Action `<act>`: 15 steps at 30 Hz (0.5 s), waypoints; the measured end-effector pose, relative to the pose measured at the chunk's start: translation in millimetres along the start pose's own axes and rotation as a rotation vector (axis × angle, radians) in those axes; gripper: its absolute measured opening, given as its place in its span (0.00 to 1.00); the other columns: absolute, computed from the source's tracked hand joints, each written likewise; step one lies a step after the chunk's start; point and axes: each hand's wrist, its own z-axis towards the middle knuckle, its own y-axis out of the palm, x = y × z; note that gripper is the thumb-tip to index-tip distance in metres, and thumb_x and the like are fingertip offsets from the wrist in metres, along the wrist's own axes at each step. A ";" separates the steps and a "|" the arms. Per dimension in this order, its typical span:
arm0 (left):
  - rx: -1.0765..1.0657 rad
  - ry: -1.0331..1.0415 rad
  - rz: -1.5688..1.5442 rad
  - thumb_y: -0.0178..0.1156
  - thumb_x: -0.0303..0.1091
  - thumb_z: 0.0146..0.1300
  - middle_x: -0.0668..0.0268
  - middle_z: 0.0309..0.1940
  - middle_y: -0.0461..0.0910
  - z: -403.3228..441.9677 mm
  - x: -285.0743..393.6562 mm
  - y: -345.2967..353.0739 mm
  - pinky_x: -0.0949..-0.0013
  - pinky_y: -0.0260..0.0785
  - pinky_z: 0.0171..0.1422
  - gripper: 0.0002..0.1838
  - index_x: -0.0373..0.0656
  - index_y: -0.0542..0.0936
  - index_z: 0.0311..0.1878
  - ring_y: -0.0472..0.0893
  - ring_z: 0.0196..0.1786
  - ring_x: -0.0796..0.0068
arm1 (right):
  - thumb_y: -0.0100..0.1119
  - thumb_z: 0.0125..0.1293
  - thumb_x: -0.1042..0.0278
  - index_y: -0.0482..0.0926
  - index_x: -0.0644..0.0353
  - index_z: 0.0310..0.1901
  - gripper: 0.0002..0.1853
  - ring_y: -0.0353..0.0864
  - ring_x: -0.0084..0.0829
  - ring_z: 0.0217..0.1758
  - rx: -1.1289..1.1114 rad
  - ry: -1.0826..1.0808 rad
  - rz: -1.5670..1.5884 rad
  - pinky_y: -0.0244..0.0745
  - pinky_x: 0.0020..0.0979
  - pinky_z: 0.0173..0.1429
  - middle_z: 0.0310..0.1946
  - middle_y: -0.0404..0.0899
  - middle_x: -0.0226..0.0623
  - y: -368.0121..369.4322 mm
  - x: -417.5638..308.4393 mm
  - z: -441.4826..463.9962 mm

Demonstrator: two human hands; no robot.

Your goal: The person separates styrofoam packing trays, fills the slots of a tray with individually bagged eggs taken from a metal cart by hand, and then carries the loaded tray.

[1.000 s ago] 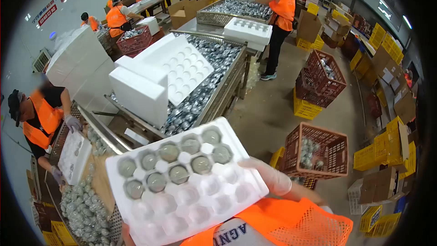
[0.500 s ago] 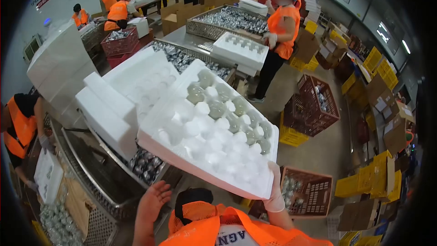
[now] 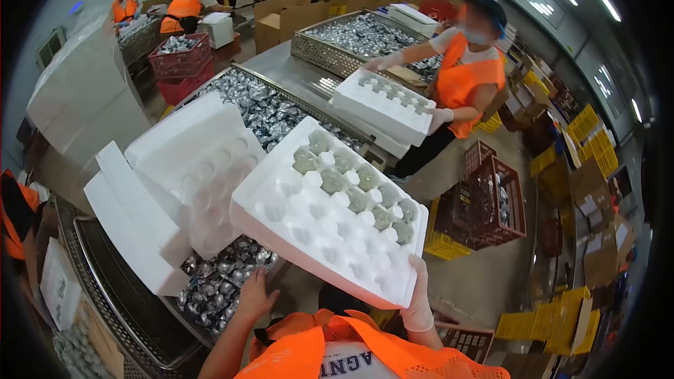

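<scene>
A white foam tray (image 3: pixel 330 217) is tilted in front of me, its far part filled with two rows of clear-wrapped greenish balls (image 3: pixel 356 202) and its near hollows bare. My right hand (image 3: pixel 419 302), in a pale glove, grips the tray's lower right corner. My left hand (image 3: pixel 257 297) is bare and off the tray, fingers apart, beside the foil-wrapped balls (image 3: pixel 221 284) in the metal bin. Left of the tray, an upright foam sheet with round hollows (image 3: pixel 203 175) and a foam block (image 3: pixel 137 221) lean over the bin.
Across the metal table (image 3: pixel 295 77), a person in an orange vest (image 3: pixel 463 77) holds another foam tray (image 3: pixel 393 98). Red crates (image 3: pixel 497 200) stand on yellow ones at the right. A co-worker's orange vest (image 3: pixel 20 214) shows at the far left, near a ball bin (image 3: pixel 78 347). Cartons line the right side.
My left hand has come off the tray and lowered toward the foil-wrapped balls. The tray has turned in my right hand. The person across has turned and taken hold of a foam tray.
</scene>
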 end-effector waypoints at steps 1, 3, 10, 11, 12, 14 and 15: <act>-0.016 -0.043 -0.010 0.69 0.43 0.55 0.42 0.59 0.72 7.5 -0.2 8.6 0.51 0.68 0.62 0.39 0.34 0.66 0.66 0.73 0.60 0.44 | 0.56 0.63 0.53 0.68 0.63 0.66 0.32 0.77 0.43 0.59 -0.023 0.018 -0.009 0.73 0.43 0.65 0.58 0.76 0.44 4.9 -12.0 21.9; -0.054 -0.134 -0.012 0.69 0.44 0.55 0.46 0.52 0.76 14.8 -3.6 23.0 0.51 0.72 0.56 0.37 0.35 0.68 0.63 0.78 0.53 0.46 | 0.56 0.63 0.54 0.68 0.63 0.66 0.33 0.77 0.44 0.59 -0.070 0.064 -0.004 0.72 0.44 0.66 0.59 0.76 0.45 15.4 -30.7 65.8; 0.315 -0.220 0.146 0.69 0.35 0.43 0.59 0.34 0.79 20.7 22.3 35.2 0.54 0.73 0.42 0.22 0.43 0.78 0.44 0.80 0.40 0.54 | 0.55 0.64 0.55 0.67 0.69 0.65 0.32 0.77 0.46 0.59 -0.154 0.079 -0.025 0.72 0.43 0.67 0.58 0.77 0.49 19.2 -112.2 222.5; 0.322 -0.231 0.150 0.69 0.35 0.42 0.59 0.34 0.79 24.3 29.5 33.2 0.54 0.73 0.41 0.21 0.43 0.78 0.43 0.80 0.39 0.54 | 0.54 0.64 0.55 0.68 0.69 0.65 0.32 0.78 0.46 0.59 -0.156 0.037 -0.060 0.72 0.43 0.67 0.57 0.77 0.49 20.7 -125.8 242.9; 0.318 -0.240 0.148 0.69 0.36 0.42 0.60 0.34 0.79 26.4 29.7 34.2 0.54 0.72 0.41 0.21 0.43 0.78 0.43 0.80 0.39 0.54 | 0.54 0.65 0.55 0.68 0.69 0.64 0.31 0.78 0.46 0.58 -0.155 -0.009 -0.077 0.72 0.43 0.66 0.57 0.77 0.49 23.3 -138.3 263.6; 0.315 -0.280 0.130 0.70 0.37 0.42 0.61 0.33 0.78 24.0 25.9 36.9 0.55 0.71 0.43 0.21 0.44 0.79 0.42 0.80 0.40 0.56 | 0.54 0.66 0.55 0.69 0.68 0.64 0.30 0.78 0.46 0.59 -0.136 -0.056 -0.127 0.72 0.43 0.67 0.58 0.77 0.48 24.4 -167.3 309.1; 0.305 -0.331 0.136 0.70 0.38 0.42 0.62 0.33 0.78 25.7 25.1 40.7 0.55 0.71 0.44 0.21 0.45 0.79 0.42 0.80 0.41 0.56 | 0.54 0.67 0.56 0.69 0.67 0.63 0.29 0.78 0.45 0.60 -0.100 -0.138 -0.167 0.72 0.43 0.67 0.59 0.77 0.47 22.9 -180.1 338.3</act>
